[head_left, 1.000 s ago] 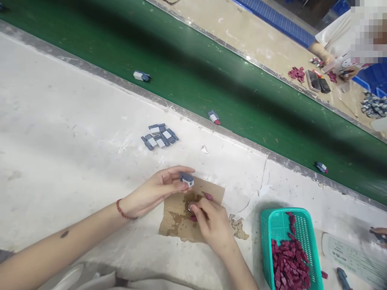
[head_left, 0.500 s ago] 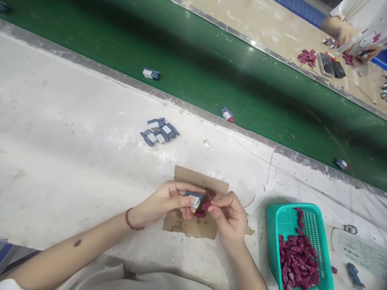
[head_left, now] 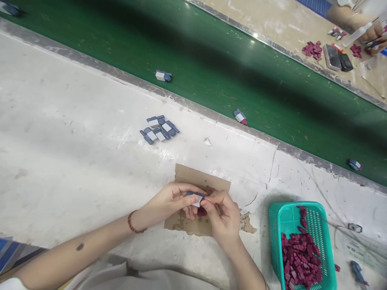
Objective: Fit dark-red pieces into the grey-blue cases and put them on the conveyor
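My left hand (head_left: 173, 199) pinches a small blue-and-white plastic part (head_left: 197, 200) between thumb and fingers, over a piece of brown cardboard (head_left: 202, 175). At the right end of that part, the closed fingertips of my right hand (head_left: 225, 217) press against it. The maroon piece in my right fingers is now almost wholly hidden by them. Other maroon pieces (head_left: 201, 212) lie on the stained cardboard beneath my hands. Beyond, on the white table, is a cluster of several blue-and-white parts (head_left: 159, 129).
A green basket (head_left: 274, 241) with many maroon pieces (head_left: 302, 257) stands on the right; a loose blue part (head_left: 357, 272) lies past it. Parts sit spaced along a green conveyor belt (head_left: 199, 76). Across it, a co-worker's hand (head_left: 375, 32) is near a maroon pile (head_left: 312, 49).
My right hand has moved left, bringing the maroon piece up to the end of the blue-and-white part. The parts on the belt have shifted right.
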`<state>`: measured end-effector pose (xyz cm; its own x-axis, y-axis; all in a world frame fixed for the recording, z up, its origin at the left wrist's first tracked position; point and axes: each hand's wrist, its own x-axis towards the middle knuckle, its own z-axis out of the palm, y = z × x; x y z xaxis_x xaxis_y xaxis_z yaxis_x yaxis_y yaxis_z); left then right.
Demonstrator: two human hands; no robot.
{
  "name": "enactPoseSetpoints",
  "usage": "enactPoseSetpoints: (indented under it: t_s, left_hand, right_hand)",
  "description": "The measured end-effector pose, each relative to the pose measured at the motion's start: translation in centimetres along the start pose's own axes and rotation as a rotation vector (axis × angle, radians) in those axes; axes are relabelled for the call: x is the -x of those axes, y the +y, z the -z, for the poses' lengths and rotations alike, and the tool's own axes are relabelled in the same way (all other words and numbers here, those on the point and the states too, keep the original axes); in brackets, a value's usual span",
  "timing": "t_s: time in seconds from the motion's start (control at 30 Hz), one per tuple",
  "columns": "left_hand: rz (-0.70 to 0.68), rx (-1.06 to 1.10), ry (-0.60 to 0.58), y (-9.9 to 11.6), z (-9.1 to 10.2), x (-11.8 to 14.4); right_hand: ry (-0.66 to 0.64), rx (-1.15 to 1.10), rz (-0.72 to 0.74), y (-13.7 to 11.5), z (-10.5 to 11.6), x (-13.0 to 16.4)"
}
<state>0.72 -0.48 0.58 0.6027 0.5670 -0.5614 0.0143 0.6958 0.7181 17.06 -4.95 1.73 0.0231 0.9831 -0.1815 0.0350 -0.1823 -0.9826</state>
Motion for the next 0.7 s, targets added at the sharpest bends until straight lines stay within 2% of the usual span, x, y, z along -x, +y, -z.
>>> enactPoseSetpoints:
  t_s: [0.1, 0.2, 0.27, 0.37, 0.43, 0.6, 0.7]
  left_hand:
    - [-0.143, -0.287, 0.001, 0.4, 0.0, 0.4]
    - [-0.359, -0.646, -0.004, 0.1, 0.4, 0.7]
    - [-0.452, -0.803, -0.007, -0.5, 0.8, 0.6]
    - [-0.497, -0.914, -0.007, -0.9, 1.1, 0.6]
    - [-0.492, -0.929, -0.011, -0.4, 0.9, 0.7]
    - [-0.493, -1.003, -0.072, 2.8, 0.1, 0.1]
    - [-0.545, -1.086, -0.086, 5.4, 0.7, -1.8]
  right_hand:
    - [0.038, -0.068, -0.102, 0.2, 0.2, 0.0]
    - [0.009, -0.124, -0.128, 0.3, 0.4, 0.0]
    - [-0.004, -0.130, -0.135, 0.3, 0.4, 0.1]
    - [0.009, -0.111, -0.132, 0.3, 0.1, 0.4]
    - [0.014, -0.112, -0.131, 0.3, -0.1, 0.5]
    - [0.056, -0.143, -0.129, -0.2, 0.4, 0.6]
    - [0.161, -0.021, -0.041, -1.1, 2.0, 1.2]
